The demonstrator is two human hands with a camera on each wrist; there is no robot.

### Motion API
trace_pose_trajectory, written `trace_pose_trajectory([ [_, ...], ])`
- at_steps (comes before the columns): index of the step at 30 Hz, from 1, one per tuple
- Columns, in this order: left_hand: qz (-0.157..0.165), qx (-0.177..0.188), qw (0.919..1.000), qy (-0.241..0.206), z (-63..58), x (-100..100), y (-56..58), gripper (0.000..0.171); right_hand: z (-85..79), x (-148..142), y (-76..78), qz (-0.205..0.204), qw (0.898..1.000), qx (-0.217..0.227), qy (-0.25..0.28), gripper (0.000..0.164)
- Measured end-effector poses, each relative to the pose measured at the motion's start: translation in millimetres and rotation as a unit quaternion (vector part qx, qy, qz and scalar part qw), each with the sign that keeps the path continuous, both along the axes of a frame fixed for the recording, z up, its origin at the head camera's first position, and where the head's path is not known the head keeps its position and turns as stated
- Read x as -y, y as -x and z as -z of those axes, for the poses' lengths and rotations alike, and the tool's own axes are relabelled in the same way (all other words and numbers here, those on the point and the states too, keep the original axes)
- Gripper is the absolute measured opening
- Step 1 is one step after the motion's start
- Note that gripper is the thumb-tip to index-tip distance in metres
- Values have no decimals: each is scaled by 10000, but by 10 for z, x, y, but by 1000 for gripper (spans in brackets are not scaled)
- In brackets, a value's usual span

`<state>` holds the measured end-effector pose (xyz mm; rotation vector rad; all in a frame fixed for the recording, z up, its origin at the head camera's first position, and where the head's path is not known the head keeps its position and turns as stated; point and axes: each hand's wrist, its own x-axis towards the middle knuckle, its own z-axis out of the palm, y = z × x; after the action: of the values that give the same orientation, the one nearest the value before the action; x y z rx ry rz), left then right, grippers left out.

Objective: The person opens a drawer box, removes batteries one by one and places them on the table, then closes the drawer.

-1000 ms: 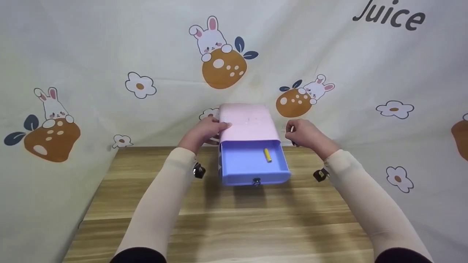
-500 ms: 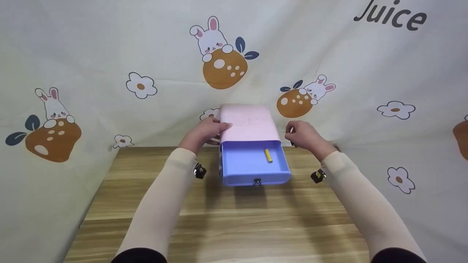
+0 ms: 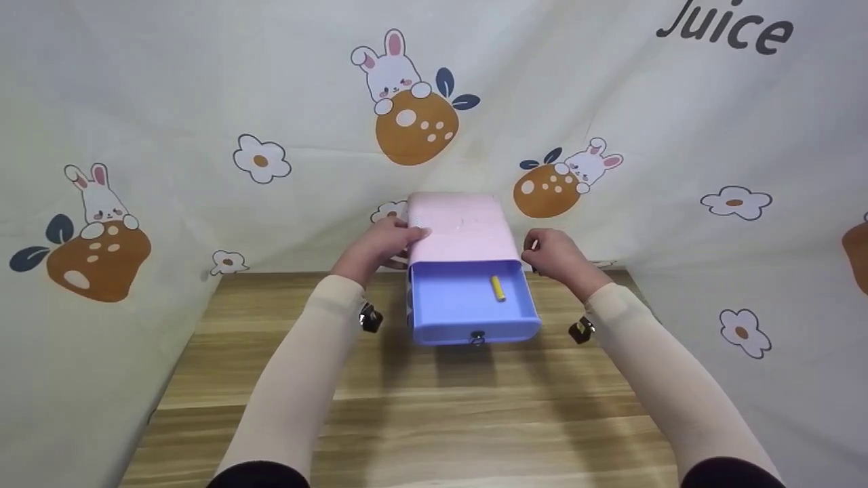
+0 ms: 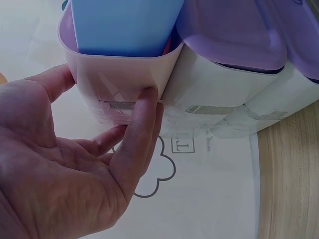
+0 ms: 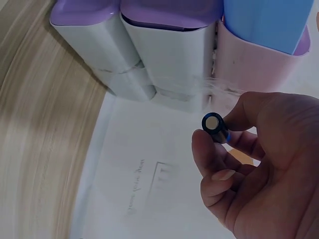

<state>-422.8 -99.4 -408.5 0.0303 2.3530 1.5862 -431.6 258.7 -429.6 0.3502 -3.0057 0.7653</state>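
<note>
A small drawer box stands at the back of the wooden table, its pink top case (image 3: 468, 227) with the blue drawer (image 3: 451, 331) pulled out. Inside that drawer lies a yellow cylinder (image 3: 498, 289), toward its right side. My left hand (image 3: 380, 245) holds the case's left edge, thumb on top and fingers against the side, as the left wrist view confirms. Beside the case's right edge, my right hand (image 3: 557, 257) pinches a dark blue battery (image 5: 214, 124) between thumb and fingers. The battery's flat silver end faces the right wrist camera.
Below the pink case, white tiers with purple drawers (image 4: 234, 35) are stacked, drawers closed. A patterned cloth (image 3: 305, 81) hangs close behind the box. Wooden tabletop (image 3: 434, 427) stretches in front of it.
My right hand has shifted slightly left and down, closer to the pink case, with the battery still in its fingers. The left hand, drawer and yellow cylinder stay put.
</note>
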Motion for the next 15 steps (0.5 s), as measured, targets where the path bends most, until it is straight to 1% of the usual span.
trace_pose_trajectory([
  [4,-1,6,9999,-108,2,10,-5,70,87,2,29,-3,10000,1,-24,7],
  [8,20,9,9998,-207,-4,16,-9,68,219,-23,84,-35,9999,-20,-162,12],
  [15,52,-8,9999,-93,-6,9,-12,72,428,-73,143,111,9996,38,-258,16],
])
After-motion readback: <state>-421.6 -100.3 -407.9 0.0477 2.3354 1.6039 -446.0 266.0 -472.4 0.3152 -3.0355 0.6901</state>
